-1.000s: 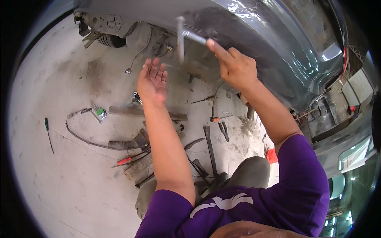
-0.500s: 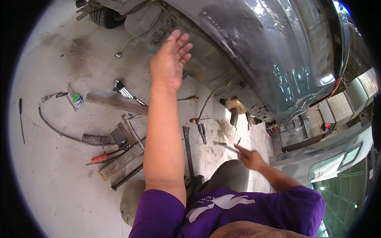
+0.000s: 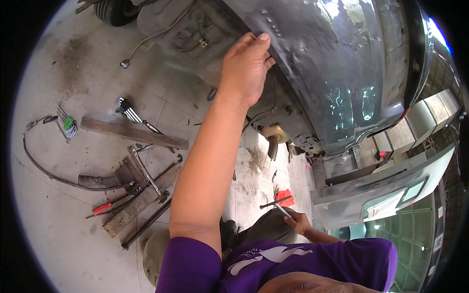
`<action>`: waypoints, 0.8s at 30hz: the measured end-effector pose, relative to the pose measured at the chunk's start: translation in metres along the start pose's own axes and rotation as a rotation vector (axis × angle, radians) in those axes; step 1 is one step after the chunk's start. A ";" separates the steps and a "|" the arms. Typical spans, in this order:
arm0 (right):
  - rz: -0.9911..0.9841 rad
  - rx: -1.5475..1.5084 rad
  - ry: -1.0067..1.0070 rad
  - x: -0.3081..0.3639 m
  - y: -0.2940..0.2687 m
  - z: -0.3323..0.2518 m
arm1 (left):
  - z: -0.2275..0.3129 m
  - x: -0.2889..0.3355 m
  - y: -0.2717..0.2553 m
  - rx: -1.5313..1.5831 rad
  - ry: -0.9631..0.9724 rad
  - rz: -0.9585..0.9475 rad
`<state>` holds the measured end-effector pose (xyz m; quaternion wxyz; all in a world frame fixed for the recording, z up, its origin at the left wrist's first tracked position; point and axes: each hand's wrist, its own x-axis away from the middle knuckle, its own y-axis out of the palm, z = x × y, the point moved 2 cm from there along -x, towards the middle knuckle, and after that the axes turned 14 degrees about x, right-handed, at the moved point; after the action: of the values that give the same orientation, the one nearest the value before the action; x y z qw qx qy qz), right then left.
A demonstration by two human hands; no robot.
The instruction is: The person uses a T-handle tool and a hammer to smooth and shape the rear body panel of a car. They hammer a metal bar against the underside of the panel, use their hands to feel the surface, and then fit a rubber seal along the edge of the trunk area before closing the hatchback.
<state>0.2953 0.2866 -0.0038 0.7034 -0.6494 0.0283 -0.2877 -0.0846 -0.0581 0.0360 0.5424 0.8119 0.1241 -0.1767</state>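
- My left hand [image 3: 243, 73], fingers bent, is at the lower edge of the grey car panel [image 3: 332, 73]; whether pinching, I cannot tell.
- My right hand [image 3: 299, 224], fingers wrapped, holds the hammer [image 3: 280, 208] near my knee [image 3: 267, 227].

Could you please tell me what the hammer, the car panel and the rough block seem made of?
Hammer: metal, probably steel; its handle shines. Car panel: probably painted sheet metal; glossy reflections, duller patches. Rough block: likely unfinished wood; brown, coarse-looking surface.

The car panel [image 3: 337, 83] is patchily glossy metal, the hammer [image 3: 282, 210] smooth metal, the block [image 3: 118, 222] rough wood.
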 end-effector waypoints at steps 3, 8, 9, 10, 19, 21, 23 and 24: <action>-0.037 0.028 0.065 0.001 -0.003 -0.004 | -0.001 0.003 0.006 -0.036 0.045 0.145; -0.069 0.040 0.080 0.002 -0.007 -0.013 | -0.009 -0.005 0.006 -0.179 0.151 0.233; -0.073 0.034 0.088 0.002 -0.007 -0.013 | -0.008 -0.005 0.009 -0.227 0.154 0.255; -0.076 0.028 0.097 0.003 -0.007 -0.014 | -0.007 -0.005 0.009 -0.276 0.157 0.278; 0.017 0.082 0.003 0.004 -0.009 -0.022 | -0.002 -0.006 0.005 -0.430 0.219 0.175; 0.048 0.061 -0.050 0.004 -0.004 -0.016 | -0.002 -0.005 0.004 -0.426 0.178 0.188; 0.030 0.064 -0.057 0.005 -0.003 -0.011 | -0.001 -0.005 0.006 -0.405 0.161 0.198; -0.004 0.077 -0.033 0.007 -0.004 -0.013 | -0.002 -0.004 0.007 -0.385 0.160 0.203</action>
<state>0.2942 0.2720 0.0000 0.7275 -0.6268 0.0041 -0.2791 -0.0853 -0.0589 0.0438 0.6908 0.7131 0.1158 -0.0292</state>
